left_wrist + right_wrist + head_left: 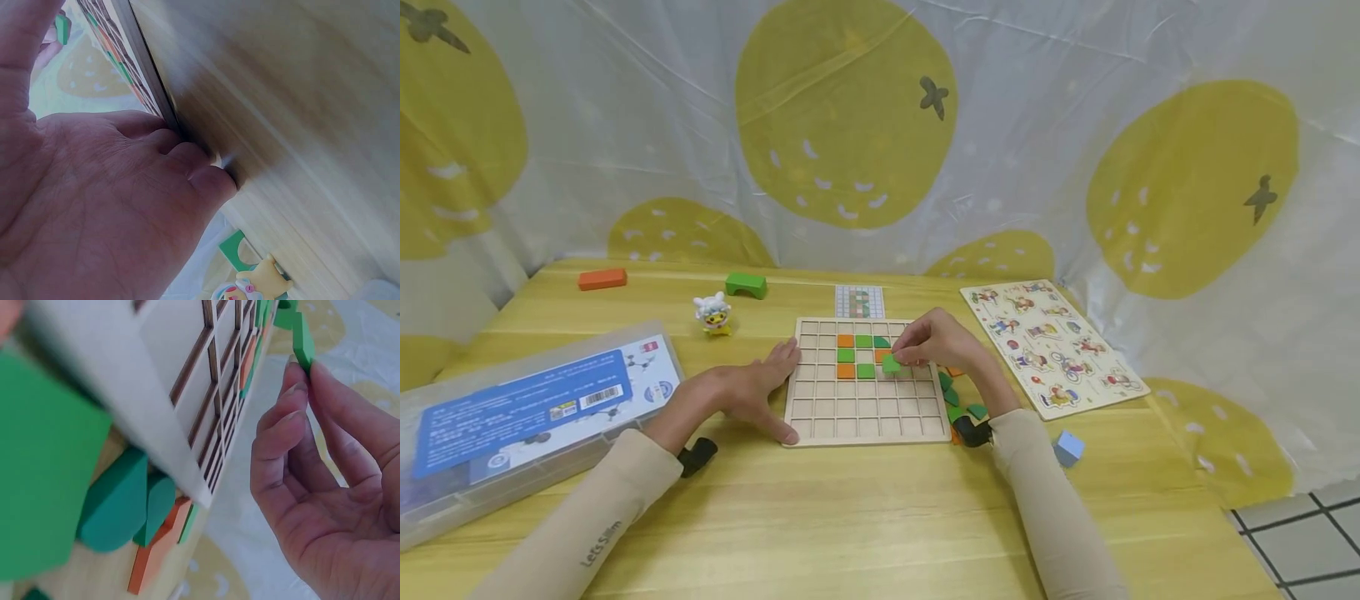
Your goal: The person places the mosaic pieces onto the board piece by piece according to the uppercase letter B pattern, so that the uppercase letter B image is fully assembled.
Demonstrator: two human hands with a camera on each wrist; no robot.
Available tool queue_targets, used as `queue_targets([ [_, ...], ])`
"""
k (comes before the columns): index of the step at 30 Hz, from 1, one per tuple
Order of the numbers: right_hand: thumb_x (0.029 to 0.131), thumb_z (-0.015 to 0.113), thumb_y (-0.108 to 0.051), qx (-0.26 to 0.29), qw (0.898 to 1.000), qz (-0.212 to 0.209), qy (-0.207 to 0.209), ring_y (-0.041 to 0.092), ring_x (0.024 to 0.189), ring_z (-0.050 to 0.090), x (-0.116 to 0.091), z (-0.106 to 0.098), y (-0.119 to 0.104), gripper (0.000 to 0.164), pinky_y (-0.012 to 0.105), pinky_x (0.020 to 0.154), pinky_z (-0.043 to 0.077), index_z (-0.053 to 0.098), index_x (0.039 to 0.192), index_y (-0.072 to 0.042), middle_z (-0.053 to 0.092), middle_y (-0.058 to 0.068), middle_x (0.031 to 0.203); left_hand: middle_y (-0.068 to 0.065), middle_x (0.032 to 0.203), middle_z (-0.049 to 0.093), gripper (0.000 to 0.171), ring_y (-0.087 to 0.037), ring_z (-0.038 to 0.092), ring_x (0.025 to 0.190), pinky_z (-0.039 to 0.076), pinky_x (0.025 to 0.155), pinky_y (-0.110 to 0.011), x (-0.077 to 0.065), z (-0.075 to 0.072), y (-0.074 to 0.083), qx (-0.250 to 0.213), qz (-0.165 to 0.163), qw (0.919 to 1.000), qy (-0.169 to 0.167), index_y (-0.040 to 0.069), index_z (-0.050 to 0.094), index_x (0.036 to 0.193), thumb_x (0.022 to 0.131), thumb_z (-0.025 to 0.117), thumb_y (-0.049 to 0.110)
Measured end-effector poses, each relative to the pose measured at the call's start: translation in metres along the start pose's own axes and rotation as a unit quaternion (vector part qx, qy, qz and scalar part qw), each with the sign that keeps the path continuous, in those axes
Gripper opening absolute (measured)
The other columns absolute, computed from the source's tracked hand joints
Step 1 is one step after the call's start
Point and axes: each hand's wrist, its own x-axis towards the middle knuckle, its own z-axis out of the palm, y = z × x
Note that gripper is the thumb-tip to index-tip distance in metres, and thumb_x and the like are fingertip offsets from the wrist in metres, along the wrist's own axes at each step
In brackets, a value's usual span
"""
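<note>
A wooden grid board (868, 431) lies flat on the table. Orange and green tiles (865, 371) fill several cells around its upper middle. My right hand (942, 337) pinches a light green tile (303, 344) between thumb and fingertips, above the board and beside the placed tiles. At the board's left edge my left hand (748, 392) rests with thumb spread from the fingers, the thumb at the near corner. In the left wrist view its fingers (209, 181) lie against the tabletop and board edge. Loose green and orange pieces (953, 397) lie along the board's right side, partly behind the right wrist.
A small pattern card (860, 302) lies behind the board. To the left are a clear plastic case (542, 417), a small figurine (712, 313), a green arch block (746, 285) and an orange block (602, 279). A picture puzzle board (1052, 346) and blue block (1068, 448) are at right.
</note>
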Motion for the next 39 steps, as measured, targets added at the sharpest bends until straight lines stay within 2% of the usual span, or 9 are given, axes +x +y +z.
queue_targets([
  [6,0.098,0.08,-0.004,0.007,1.0,0.016,-0.002,0.025,0.071,0.068,0.004,0.004,-0.001,0.008,0.035,0.069,0.059,0.083,0.101,0.001,0.08,0.008,0.085,-0.026,0.177,-0.015,0.137,-0.047,-0.007,0.165,0.008,0.131,-0.066,0.001,0.0,0.001,0.001,0.001,1.0,0.001,-0.007,0.001,0.169,0.084,0.092,0.05],
  [12,0.099,0.078,-0.004,0.004,1.0,0.013,0.007,0.026,0.072,0.066,0.001,0.002,0.0,0.007,0.036,0.069,0.059,0.083,0.101,0.0,0.078,0.01,0.084,-0.025,0.178,-0.015,0.138,-0.045,-0.008,0.165,0.008,0.131,-0.065,0.001,0.001,0.001,0.004,-0.005,1.0,0.003,-0.006,0.0,0.17,0.084,0.092,0.051],
  [16,0.098,0.078,-0.003,0.01,1.0,0.007,-0.01,0.023,0.068,0.063,0.001,0.003,-0.001,0.007,0.033,0.066,0.056,0.082,0.101,0.002,0.079,0.011,0.085,-0.026,0.178,-0.015,0.138,-0.046,-0.008,0.165,0.008,0.131,-0.066,0.0,0.001,0.002,0.001,-0.003,1.0,0.004,-0.006,0.0,0.17,0.084,0.092,0.051],
  [24,0.096,0.081,-0.003,0.013,0.999,0.001,-0.04,0.027,0.074,0.074,0.007,0.02,-0.012,0.005,0.034,0.067,0.06,0.083,0.095,0.001,0.081,0.008,0.084,-0.026,0.177,-0.015,0.137,-0.046,-0.009,0.165,0.007,0.13,-0.067,0.0,0.001,0.001,0.002,0.004,1.0,0.003,-0.007,0.001,0.169,0.084,0.092,0.05],
  [29,0.095,0.081,-0.002,0.01,0.999,0.01,-0.044,0.019,0.073,0.074,0.009,0.027,-0.016,0.004,0.029,0.068,0.059,0.083,0.096,0.001,0.081,0.007,0.086,-0.026,0.178,-0.014,0.138,-0.047,-0.008,0.165,0.009,0.13,-0.068,0.0,0.001,0.001,0.004,0.003,1.0,0.004,-0.007,0.001,0.17,0.084,0.092,0.051],
  [34,0.095,0.082,-0.002,0.008,0.999,-0.003,-0.048,0.022,0.074,0.075,0.011,0.037,-0.022,0.004,0.031,0.069,0.062,0.083,0.096,0.002,0.081,0.009,0.085,-0.026,0.178,-0.014,0.137,-0.048,-0.007,0.164,0.009,0.13,-0.068,0.001,0.001,0.001,0.007,0.001,1.0,0.003,-0.006,0.001,0.17,0.084,0.092,0.051],
  [39,0.095,0.082,-0.003,0.008,0.999,-0.008,-0.049,0.018,0.072,0.075,0.015,0.05,-0.027,0.005,0.03,0.068,0.063,0.083,0.096,0.002,0.081,0.008,0.085,-0.026,0.178,-0.014,0.138,-0.048,-0.006,0.164,0.009,0.13,-0.067,0.002,0.001,0.001,0.009,-0.004,0.9999,0.003,-0.006,0.001,0.17,0.084,0.091,0.052],
])
